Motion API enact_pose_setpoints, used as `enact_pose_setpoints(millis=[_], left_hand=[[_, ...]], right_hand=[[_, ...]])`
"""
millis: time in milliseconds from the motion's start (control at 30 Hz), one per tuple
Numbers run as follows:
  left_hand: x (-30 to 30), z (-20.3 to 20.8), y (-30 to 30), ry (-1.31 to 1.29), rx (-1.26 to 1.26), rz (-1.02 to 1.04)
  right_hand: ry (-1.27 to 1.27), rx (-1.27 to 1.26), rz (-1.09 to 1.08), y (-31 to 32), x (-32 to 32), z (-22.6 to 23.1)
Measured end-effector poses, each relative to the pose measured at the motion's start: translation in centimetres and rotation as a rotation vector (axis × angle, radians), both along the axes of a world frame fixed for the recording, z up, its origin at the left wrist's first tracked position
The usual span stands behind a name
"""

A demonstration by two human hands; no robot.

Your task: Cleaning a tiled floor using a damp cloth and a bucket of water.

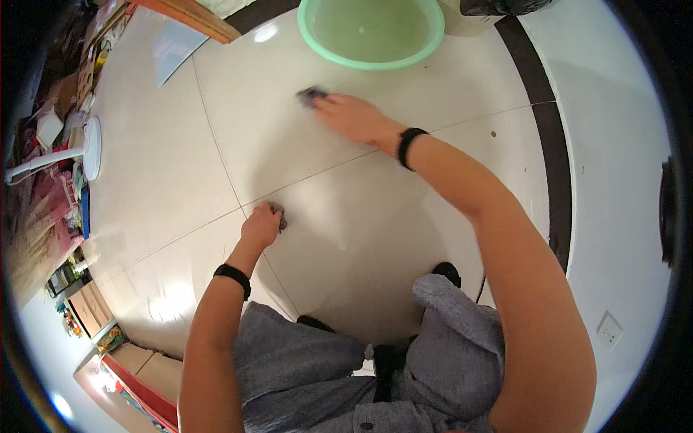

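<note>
My right hand (354,120) reaches far out over the pale tiled floor (375,238), its fingers pressing a dark grey bunched cloth (310,94) onto the tiles. The hand and the cloth are slightly blurred. Nearer to me and further left, my left hand (261,225) is closed round another dark grey crumpled cloth (279,215), low at a tile joint; only part of that cloth shows. Beyond my right hand stands a light green basin (371,65) with cloudy liquid in it. Each wrist wears a black band.
A white wall with a socket (609,330) and a dark skirting strip (559,180) borders the right. On the left are a white round stand base (92,149) and piled household items. A wooden leg (191,16) and a bluish panel (173,52) lie at the far left.
</note>
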State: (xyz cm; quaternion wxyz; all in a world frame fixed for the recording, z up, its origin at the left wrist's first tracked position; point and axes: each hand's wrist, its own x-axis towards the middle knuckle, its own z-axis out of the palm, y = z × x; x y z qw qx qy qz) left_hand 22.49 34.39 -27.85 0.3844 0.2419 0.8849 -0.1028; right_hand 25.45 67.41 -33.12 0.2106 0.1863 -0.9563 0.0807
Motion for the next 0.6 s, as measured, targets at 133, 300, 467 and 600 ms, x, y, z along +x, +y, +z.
enact_pose_setpoints(millis=[133,300,467,600], left_hand=[[0.1,-0.1,0.0,0.036,-0.039,0.042],[-0.2,0.5,1.5,-0.014,-0.076,0.066],[-1.1,-1.9,-0.6,-0.050,-0.150,-0.356],[-1.1,-4.1,-2.2,-0.045,-0.133,-0.174]], right_hand=[[-0.078,-0.104,-0.446,10.2,8.9,-1.3],[-0.275,0.133,-0.899,18.5,15.2,2.0],[-0.515,-1.025,-0.986,20.6,12.4,1.4],[-0.471,-1.722,-0.826,16.1,7.7,5.0]])
